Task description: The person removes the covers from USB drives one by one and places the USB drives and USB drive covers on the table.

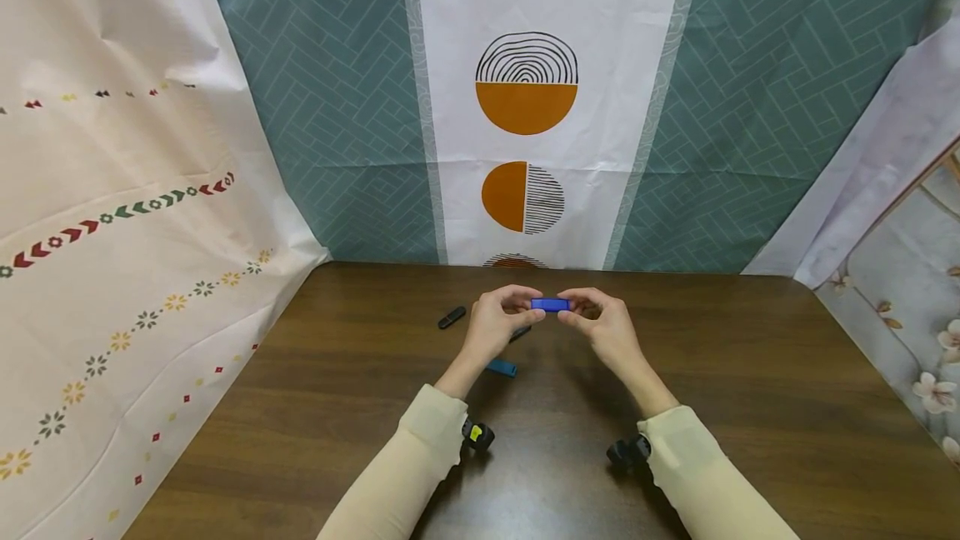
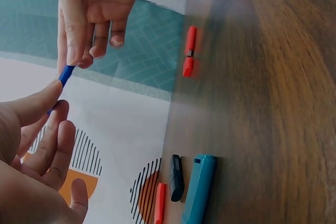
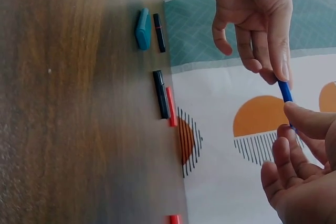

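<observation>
My left hand [image 1: 495, 323] and right hand [image 1: 603, 323] hold a short, flat blue stick [image 1: 550, 304] between them above the table, each pinching one end with thumb and fingers. It looks like a USB drive, lying level in the head view. In the left wrist view the stick [image 2: 65, 75] shows edge-on, its lower part covered by the left thumb. The right wrist view shows a bit of the stick [image 3: 285, 91] between both sets of fingertips. The remaining fingers of both hands are loosely bent.
On the wooden table [image 1: 720, 407] lie a black stick [image 1: 452, 317], another black stick [image 1: 521, 332] partly behind the left hand, and a teal stick [image 1: 501, 367]. A red stick [image 2: 190, 51] and a second red stick [image 2: 160, 203] show in the left wrist view. Patterned cloth [image 1: 525, 215] hangs behind.
</observation>
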### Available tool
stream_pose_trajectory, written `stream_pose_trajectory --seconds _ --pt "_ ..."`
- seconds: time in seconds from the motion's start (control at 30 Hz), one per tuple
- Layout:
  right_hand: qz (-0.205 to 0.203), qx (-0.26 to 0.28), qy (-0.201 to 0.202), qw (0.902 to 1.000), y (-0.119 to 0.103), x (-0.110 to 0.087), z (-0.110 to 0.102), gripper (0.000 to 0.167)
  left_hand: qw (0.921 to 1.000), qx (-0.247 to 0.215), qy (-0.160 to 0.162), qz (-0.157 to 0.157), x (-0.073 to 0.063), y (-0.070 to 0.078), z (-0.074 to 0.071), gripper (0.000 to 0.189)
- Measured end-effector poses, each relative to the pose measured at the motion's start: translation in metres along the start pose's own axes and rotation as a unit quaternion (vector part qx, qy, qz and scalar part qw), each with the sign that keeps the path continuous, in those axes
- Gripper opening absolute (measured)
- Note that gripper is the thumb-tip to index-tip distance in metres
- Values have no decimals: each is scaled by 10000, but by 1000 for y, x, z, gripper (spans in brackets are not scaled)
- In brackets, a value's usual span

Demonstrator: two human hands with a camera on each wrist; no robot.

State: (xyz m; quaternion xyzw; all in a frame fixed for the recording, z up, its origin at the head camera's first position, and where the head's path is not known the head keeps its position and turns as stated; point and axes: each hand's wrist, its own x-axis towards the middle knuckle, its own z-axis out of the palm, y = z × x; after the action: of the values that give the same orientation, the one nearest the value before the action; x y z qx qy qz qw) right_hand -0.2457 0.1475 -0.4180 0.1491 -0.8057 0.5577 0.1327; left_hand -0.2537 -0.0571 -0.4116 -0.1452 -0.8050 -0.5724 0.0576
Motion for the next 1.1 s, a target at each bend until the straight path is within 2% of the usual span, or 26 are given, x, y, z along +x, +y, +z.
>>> stream_pose_trajectory --seconds 0.13,0.27,0.4,0.53,0.77,1.1 --pt "78 -7 5 10000 -5 -3 0 27 10000 -55 -12 28 0 -1 1 23" --pt "109 -46 -5 9999 -28 -9 -4 24 9999 -125 -63 39 -1 -2 2 23" --pt "15 -124 -37 9999 -39 -13 -7 23 9998 -172 -93 62 -1 -3 3 23" --pt "-32 -119 19 9999 -30 -11 -6 23 9996 -209 -111 130 -1 -3 3 24" --pt "-84 -146 76 9998 1 -3 -5 25 9996 -180 -161 122 0 -4 3 25" --pt "-112 -147 12 9998 3 -3 -11 21 9997 -113 -207 33 1 -5 4 24"
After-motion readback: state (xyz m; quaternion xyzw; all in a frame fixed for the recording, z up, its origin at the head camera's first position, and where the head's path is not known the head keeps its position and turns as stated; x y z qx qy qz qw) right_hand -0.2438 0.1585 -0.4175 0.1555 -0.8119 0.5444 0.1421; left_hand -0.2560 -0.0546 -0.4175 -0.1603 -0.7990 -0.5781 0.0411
